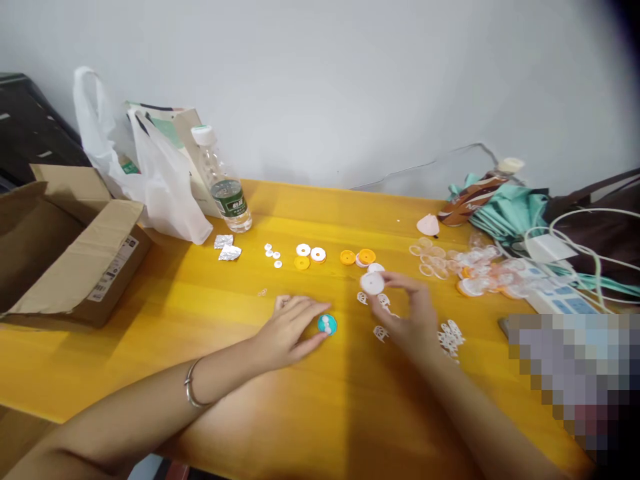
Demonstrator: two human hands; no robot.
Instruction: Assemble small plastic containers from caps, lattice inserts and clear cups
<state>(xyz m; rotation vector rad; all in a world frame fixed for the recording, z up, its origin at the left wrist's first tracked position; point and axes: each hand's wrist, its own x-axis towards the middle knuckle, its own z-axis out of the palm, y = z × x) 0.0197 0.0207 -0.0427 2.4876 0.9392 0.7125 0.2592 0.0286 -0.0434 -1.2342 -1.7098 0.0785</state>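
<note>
Farthest left, an open cardboard box (120,290) sits on the counter (240,413), well apart from the left grip. Next come a white plastic bag (175,200) and an upright water bottle (233,200), both beyond that grip and to its left. Two foil pieces (230,253) lie just nearer to it, then some small white discs (278,265).

The left grip (287,337) rests low with thumb and index finger curved about a teal disc (334,325) bearing small white pieces (326,320); whether the fingers press on it cannot be told. Straight beyond this grip are white and orange rings (297,264), and farther right, beyond and between both grips, orange discs (367,255).

The right grip (413,320) pinches a white disc (369,287) between thumb and fingers, to the right of the teal disc. White openwork parts (380,333) lie near this grip, with more on its right side. Beyond it and rightward are clear rings (429,245), a tilted brown bottle (473,195), teal fabric (515,217) and a white cable (596,248).
</note>
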